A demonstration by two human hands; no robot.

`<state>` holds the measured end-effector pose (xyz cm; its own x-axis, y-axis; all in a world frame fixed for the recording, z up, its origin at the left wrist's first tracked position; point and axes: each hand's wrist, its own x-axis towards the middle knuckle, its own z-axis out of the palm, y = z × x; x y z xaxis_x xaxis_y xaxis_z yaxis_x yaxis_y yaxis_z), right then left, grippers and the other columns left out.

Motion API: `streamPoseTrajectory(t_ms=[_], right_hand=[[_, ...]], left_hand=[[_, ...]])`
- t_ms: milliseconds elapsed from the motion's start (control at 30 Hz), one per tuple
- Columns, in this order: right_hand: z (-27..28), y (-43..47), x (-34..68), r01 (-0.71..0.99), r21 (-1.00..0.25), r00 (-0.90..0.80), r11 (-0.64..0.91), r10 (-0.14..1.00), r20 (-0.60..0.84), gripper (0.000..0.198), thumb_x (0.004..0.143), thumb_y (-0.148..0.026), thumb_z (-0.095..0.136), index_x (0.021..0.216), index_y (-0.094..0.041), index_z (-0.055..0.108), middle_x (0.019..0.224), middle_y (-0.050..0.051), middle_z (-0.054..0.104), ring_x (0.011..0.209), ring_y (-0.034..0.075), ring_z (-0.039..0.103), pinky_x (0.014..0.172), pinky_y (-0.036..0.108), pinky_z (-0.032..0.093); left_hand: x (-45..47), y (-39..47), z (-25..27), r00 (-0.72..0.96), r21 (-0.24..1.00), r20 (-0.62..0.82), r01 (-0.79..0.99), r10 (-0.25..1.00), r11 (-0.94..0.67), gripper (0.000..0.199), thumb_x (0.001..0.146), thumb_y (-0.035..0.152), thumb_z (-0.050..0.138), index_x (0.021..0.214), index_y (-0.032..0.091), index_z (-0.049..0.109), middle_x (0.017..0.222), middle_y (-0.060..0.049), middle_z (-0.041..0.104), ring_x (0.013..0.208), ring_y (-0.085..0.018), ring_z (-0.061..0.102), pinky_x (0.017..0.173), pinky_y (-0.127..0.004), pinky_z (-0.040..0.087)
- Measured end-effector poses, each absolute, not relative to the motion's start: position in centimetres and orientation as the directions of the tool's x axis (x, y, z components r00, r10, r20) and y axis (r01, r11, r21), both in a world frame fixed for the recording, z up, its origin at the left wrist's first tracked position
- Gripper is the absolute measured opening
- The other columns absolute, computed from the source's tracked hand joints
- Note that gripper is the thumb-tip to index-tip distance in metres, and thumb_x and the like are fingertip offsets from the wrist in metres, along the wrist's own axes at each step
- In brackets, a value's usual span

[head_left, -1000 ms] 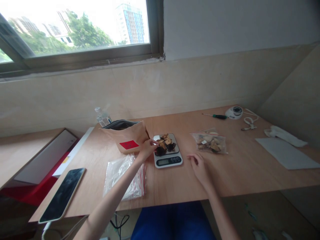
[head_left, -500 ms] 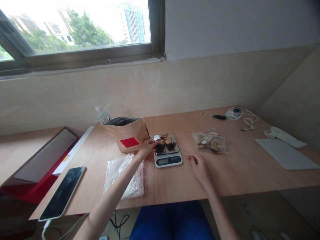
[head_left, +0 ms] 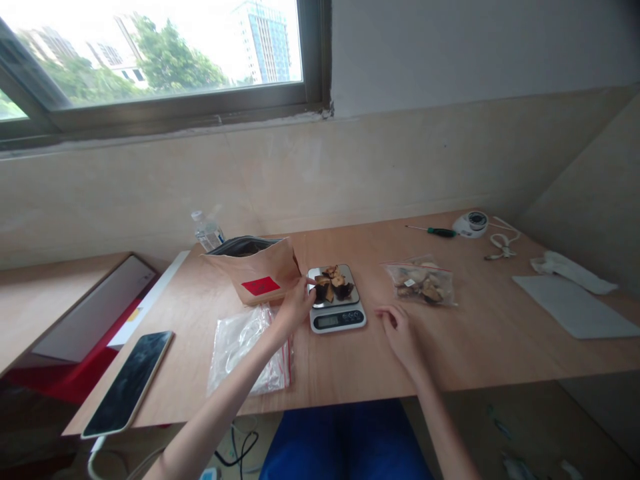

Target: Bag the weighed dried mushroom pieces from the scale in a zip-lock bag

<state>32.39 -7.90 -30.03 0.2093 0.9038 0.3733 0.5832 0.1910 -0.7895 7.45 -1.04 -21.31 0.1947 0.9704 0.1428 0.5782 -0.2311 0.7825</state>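
Observation:
My left hand (head_left: pixel 299 301) is at the left edge of a white kitchen scale (head_left: pixel 357 319). Its thumb and index finger are closed about the edge of a dark dried mushroom piece (head_left: pixel 321 293), which lies on the scale's plate. Several other brown and black dried pieces (head_left: pixel 339 281) share that plate; the display digits are too faint to read. Right of the scale, my right hand (head_left: pixel 399 328) rests on the table, loosely curled with fingers apart, holding nothing. Behind my left hand stands an open brown paper pouch (head_left: pixel 273 270) with a red label.
Clear zip bags (head_left: pixel 240 347) lie under my left forearm. A filled zip bag (head_left: pixel 423 287) sits beyond my right hand. Left is a phone (head_left: pixel 129 383) on a cable; a water bottle (head_left: pixel 206 230) stands behind the pouch. Far right: screwdriver (head_left: pixel 440 232), white camera (head_left: pixel 471 225), white sheet (head_left: pixel 575 310).
My left hand has shifted slightly over the scale's left edge, and the mushroom pieces beside its fingers are turned, showing more pale surface. The right hand stays in place.

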Motion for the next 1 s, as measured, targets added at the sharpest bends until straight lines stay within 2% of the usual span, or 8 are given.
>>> streamPoseTrajectory(t_ms=[233, 333, 467, 533, 600, 700, 867, 1000], right_hand=[[-30.0, -7.9, 32.3, 0.573, -0.796, 0.213, 0.195, 0.903, 0.374, 0.023, 0.086, -0.027, 0.041, 0.083, -0.019, 0.063, 0.086, 0.009, 0.066, 0.083, 0.024, 0.059, 0.072, 0.037, 0.047], [-30.0, -7.9, 32.4, 0.579, -0.794, 0.216, 0.186, 0.904, 0.370, 0.023, 0.086, -0.027, 0.041, 0.083, -0.019, 0.063, 0.086, 0.009, 0.066, 0.082, 0.024, 0.059, 0.072, 0.036, 0.047], [-30.0, -8.0, 32.4, 0.583, -0.790, 0.212, 0.190, 0.903, 0.373, 0.024, 0.086, -0.028, 0.041, 0.084, -0.020, 0.063, 0.087, 0.009, 0.066, 0.082, 0.024, 0.059, 0.072, 0.037, 0.047], [-30.0, -8.0, 32.4, 0.584, -0.790, 0.209, 0.189, 0.905, 0.371, 0.024, 0.086, -0.028, 0.041, 0.084, -0.020, 0.063, 0.087, 0.009, 0.066, 0.083, 0.024, 0.059, 0.073, 0.037, 0.047], [-30.0, -8.0, 32.4, 0.583, -0.790, 0.208, 0.189, 0.906, 0.370, 0.024, 0.086, -0.028, 0.041, 0.084, -0.020, 0.063, 0.087, 0.009, 0.066, 0.084, 0.024, 0.059, 0.073, 0.037, 0.047], [-30.0, -8.0, 32.4, 0.578, -0.794, 0.211, 0.190, 0.905, 0.370, 0.023, 0.085, -0.028, 0.041, 0.084, -0.020, 0.063, 0.087, 0.009, 0.066, 0.083, 0.024, 0.059, 0.072, 0.036, 0.048], [-30.0, -7.9, 32.4, 0.582, -0.787, 0.201, 0.202, 0.903, 0.380, 0.024, 0.086, -0.029, 0.041, 0.084, -0.020, 0.063, 0.087, 0.009, 0.066, 0.083, 0.024, 0.059, 0.072, 0.037, 0.048], [-29.9, -8.1, 32.4, 0.585, -0.790, 0.206, 0.186, 0.908, 0.366, 0.024, 0.086, -0.027, 0.040, 0.085, -0.020, 0.063, 0.088, 0.009, 0.066, 0.085, 0.024, 0.059, 0.073, 0.036, 0.047]], left_hand=[[7.3, -2.2, -19.6, 0.306, 0.681, 0.250, 0.619, 0.919, -0.391, 0.018, 0.086, 0.018, 0.042, 0.098, 0.019, 0.055, 0.104, -0.008, 0.057, 0.096, -0.020, 0.058, 0.087, -0.033, 0.043], [7.2, -2.9, -17.6, 0.358, 0.583, 0.370, 0.629, 0.857, -0.515, 0.020, 0.089, 0.018, 0.038, 0.097, 0.020, 0.056, 0.102, -0.007, 0.057, 0.095, -0.018, 0.058, 0.083, -0.029, 0.045], [6.2, -3.1, -14.2, 0.273, 0.372, 0.666, 0.685, 0.694, -0.627, 0.019, 0.089, 0.016, 0.039, 0.096, 0.019, 0.056, 0.102, -0.006, 0.057, 0.098, -0.017, 0.055, 0.086, -0.030, 0.044], [5.4, -2.5, -12.8, 0.201, 0.249, 0.799, 0.748, 0.567, -0.616, 0.017, 0.088, 0.014, 0.042, 0.096, 0.018, 0.056, 0.102, -0.007, 0.058, 0.098, -0.018, 0.053, 0.089, -0.033, 0.042], [4.4, -1.8, -11.7, 0.133, 0.189, 0.869, 0.801, 0.476, -0.568, 0.016, 0.086, 0.013, 0.044, 0.097, 0.016, 0.056, 0.101, -0.008, 0.058, 0.097, -0.019, 0.052, 0.088, -0.035, 0.041], [3.3, -1.0, -11.1, 0.058, 0.197, 0.899, 0.831, 0.433, -0.520, 0.015, 0.086, 0.013, 0.045, 0.097, 0.016, 0.055, 0.099, -0.009, 0.057, 0.097, -0.019, 0.053, 0.087, -0.035, 0.041], [2.8, -3.2, -12.0, 0.096, 0.223, 0.857, 0.816, 0.506, -0.534, 0.014, 0.087, 0.014, 0.044, 0.093, 0.017, 0.056, 0.096, -0.007, 0.058, 0.095, -0.018, 0.055, 0.085, -0.033, 0.043], [3.0, -6.2, -13.4, 0.032, 0.235, 0.860, 0.861, 0.510, -0.451, 0.013, 0.086, 0.012, 0.047, 0.089, 0.018, 0.058, 0.099, -0.007, 0.060, 0.097, -0.019, 0.056, 0.090, -0.037, 0.041]])
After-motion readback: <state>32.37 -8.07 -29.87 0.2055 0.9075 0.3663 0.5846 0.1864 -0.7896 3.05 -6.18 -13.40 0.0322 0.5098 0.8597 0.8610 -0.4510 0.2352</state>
